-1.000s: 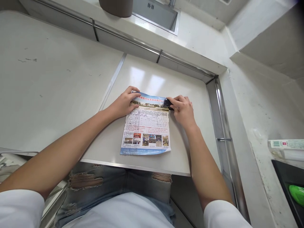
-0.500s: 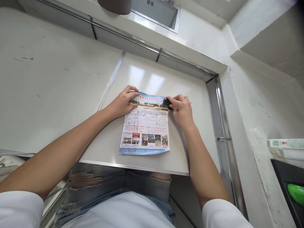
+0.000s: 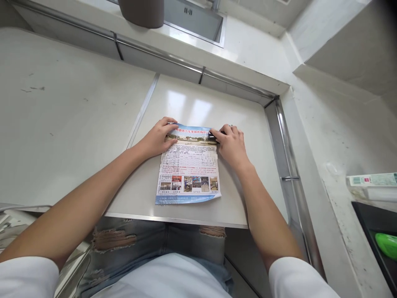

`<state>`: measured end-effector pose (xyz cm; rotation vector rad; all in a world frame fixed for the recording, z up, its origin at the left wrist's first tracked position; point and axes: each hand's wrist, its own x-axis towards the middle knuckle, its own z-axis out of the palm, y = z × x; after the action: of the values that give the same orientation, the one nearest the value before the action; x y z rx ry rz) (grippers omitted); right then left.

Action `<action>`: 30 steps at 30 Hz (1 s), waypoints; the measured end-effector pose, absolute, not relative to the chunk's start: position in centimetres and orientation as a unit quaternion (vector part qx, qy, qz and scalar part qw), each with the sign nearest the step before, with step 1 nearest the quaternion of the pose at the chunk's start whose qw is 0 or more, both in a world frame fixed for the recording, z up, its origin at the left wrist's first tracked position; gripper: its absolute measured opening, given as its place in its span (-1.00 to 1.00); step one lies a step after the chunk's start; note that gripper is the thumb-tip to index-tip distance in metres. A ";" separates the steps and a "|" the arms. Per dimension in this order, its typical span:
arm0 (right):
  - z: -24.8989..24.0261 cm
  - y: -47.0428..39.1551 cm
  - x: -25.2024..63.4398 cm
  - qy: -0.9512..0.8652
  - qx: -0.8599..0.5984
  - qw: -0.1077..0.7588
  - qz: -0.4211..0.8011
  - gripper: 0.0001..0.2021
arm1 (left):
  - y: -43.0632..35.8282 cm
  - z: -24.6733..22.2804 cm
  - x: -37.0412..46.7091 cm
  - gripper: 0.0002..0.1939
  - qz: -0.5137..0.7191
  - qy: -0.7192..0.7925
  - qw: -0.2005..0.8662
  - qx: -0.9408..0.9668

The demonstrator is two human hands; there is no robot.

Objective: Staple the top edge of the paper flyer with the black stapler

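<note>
A printed flyer (image 3: 190, 159) with a blue top and bottom band, red heading and small photos lies on the white table. Dark, dense marks run down its left side, and its lower right corner curls up. My left hand (image 3: 160, 138) rests on the flyer's upper left edge, thumb and fingers spread apart. At the upper right edge, my right hand (image 3: 231, 145) is closed around a small black tool (image 3: 213, 135) whose end lies over the sheet. My fingers cover most of that tool, so its exact kind is hidden.
The white tabletop (image 3: 77, 136) has a metal seam and a front edge near my lap. A chrome rail (image 3: 287, 140) runs along the right. Beyond stand a brown bin (image 3: 142, 12) and a sink (image 3: 194, 20). At right are a box (image 3: 372, 180) and a green object (image 3: 386, 245).
The view has tilted slightly. My right hand has turned a little, hiding more of the black tool. My left hand stays on the flyer's edge.
</note>
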<state>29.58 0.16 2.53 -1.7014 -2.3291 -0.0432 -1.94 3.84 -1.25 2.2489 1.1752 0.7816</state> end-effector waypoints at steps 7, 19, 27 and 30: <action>2.6 0.4 32.3 -0.734 -0.653 0.188 0.027 -0.59 | 4.1 -1.3 -2.2 -0.66 0.270 0.443 0.218 0.827; 3.3 -0.5 28.9 -0.660 -0.651 0.368 0.066 -0.79 | 4.1 -1.1 -2.0 -0.73 0.340 0.476 0.218 0.781; 2.3 -3.1 22.7 -0.762 -0.536 0.298 0.210 -0.83 | 4.7 -1.6 -2.6 -0.68 0.395 0.541 0.232 0.706; 2.0 -3.3 22.1 -0.781 -0.524 0.275 0.199 -0.80 | 4.7 -1.6 -2.6 -0.67 0.394 0.540 0.241 0.704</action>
<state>22.14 -3.32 2.03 -1.4079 -2.0989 0.5361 -2.60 4.73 -1.65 1.9252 1.4767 1.0775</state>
